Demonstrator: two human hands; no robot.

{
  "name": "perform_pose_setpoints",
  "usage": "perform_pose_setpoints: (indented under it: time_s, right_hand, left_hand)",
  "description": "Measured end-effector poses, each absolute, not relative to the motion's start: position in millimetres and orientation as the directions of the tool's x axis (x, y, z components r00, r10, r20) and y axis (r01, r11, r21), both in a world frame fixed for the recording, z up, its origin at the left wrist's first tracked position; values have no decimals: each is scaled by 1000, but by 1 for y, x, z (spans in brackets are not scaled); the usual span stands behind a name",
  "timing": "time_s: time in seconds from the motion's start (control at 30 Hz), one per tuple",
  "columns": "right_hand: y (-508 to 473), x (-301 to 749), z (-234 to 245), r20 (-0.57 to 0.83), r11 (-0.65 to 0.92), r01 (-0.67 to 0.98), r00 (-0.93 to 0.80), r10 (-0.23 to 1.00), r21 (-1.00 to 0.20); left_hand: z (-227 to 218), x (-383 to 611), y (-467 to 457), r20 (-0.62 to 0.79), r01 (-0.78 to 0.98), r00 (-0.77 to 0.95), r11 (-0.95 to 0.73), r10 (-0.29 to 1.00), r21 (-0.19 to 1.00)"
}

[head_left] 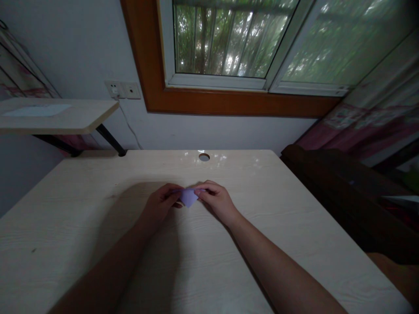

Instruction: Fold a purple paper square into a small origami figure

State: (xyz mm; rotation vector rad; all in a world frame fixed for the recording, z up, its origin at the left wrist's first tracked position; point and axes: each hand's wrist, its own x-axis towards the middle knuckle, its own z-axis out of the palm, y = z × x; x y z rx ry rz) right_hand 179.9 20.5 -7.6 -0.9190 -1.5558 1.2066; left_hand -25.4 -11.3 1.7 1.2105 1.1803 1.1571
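Note:
A small piece of folded purple paper [189, 198] is held between both hands over the middle of the desk, one corner pointing down towards me. My left hand [161, 201] pinches its left side between thumb and fingers. On the other side, my right hand [216, 198] grips the right edge with thumb and forefinger. Fingers cover both ends of the paper, so its full outline is hidden. Beneath the hands lies the pale wood-grain desk [209, 257].
At the back edge of the desk is a round cable hole [204, 157]. A raised shelf [62, 115] on black legs stands at the back left. Behind are a wall socket [122, 90] with a plugged cord and a window [222, 43]. Dark furniture [330, 196] borders the right side.

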Motion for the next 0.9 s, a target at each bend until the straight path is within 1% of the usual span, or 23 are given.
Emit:
perform_pose_setpoints:
  time_s: [0.23, 0.5, 0.57, 0.7, 0.9]
  right_hand:
    - [18, 182, -4, 271, 268, -59, -374, 887, -961]
    - [17, 181, -4, 310, 323, -26, -369, 877, -946]
    - [17, 180, -5, 321, 337, -23, -374, 870, -941]
    - [16, 180, -6, 348, 371, -14, -381, 856, -929]
    - [16, 181, -5, 364, 388, -27, -407, 838, -921]
  left_hand:
    - [5, -28, -12, -54, -80, 69, 60, 996, 995]
    - [1, -30, -11, -61, -279, 145, 100, 988, 955]
    - [3, -29, -12, -65, -240, 138, 97, 988, 966]
    - [6, -26, -12, -75, -100, 119, 87, 990, 991]
    - [5, -24, -10, -47, -54, 99, 52, 994, 997]
